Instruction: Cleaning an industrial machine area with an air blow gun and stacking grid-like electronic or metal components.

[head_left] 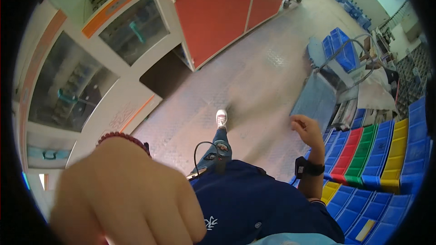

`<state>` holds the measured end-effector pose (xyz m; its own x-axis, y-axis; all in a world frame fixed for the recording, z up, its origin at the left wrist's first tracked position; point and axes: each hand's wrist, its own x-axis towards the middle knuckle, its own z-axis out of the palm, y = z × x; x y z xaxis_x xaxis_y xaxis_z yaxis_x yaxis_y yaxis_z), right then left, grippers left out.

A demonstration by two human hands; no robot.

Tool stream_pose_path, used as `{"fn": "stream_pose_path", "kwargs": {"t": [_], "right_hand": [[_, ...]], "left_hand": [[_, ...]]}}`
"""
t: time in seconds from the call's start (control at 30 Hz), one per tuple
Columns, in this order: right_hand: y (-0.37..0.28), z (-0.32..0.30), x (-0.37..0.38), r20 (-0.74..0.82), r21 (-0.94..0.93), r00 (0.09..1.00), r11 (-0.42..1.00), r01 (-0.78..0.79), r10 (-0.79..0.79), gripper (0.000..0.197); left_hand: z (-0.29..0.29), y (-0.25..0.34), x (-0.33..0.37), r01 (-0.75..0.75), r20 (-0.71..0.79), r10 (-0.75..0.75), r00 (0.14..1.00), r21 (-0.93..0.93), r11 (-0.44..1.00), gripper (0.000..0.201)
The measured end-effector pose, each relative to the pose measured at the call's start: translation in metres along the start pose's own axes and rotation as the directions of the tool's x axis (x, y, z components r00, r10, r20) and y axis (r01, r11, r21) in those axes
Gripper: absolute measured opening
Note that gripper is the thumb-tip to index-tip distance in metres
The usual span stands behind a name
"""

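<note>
My left hand (131,195) looms large and slightly blurred at the lower left, very close to the camera. Its back faces up and the fingers are curled into a fist, so whatever they may hold is hidden. A dark red bead bracelet (121,135) circles that wrist. On the right, my right hand (308,130) is held out beside my body with its fingers curled in, and nothing shows in it. A black wristwatch (309,169) sits on its wrist. Nearest to this hand are a blue-grey flat panel (313,97) and stacked plastic bins (349,154).
White machines with dark windows, teal handles (137,32) and orange trim line the left. A red cabinet (218,13) stands ahead. Rows of blue, red, green and yellow bins fill the right. A blue-seated cart (340,50) and large water bottles (343,0) stand farther off.
</note>
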<state>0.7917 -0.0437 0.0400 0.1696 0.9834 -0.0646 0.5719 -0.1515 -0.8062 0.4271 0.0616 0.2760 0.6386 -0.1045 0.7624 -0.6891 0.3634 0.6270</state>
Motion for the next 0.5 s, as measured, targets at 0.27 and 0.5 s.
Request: {"fn": "stream_pose_path", "kwargs": {"t": [0.27, 0.5], "right_hand": [[0.061, -0.034, 0.138, -0.072, 0.093, 0.978, 0.978, -0.189, 0.196, 0.022], [0.107, -0.056, 0.203, -0.039, 0.215, 0.893, 0.877, -0.43, 0.448, 0.026]], "left_hand": [[-0.187, 0.046, 0.021, 0.1, 0.423, -0.142, 0.895, 0.119, 0.988, 0.026], [-0.372, 0.074, -0.059, 0.558, -0.371, 0.562, 0.739, 0.805, -0.203, 0.026]]}}
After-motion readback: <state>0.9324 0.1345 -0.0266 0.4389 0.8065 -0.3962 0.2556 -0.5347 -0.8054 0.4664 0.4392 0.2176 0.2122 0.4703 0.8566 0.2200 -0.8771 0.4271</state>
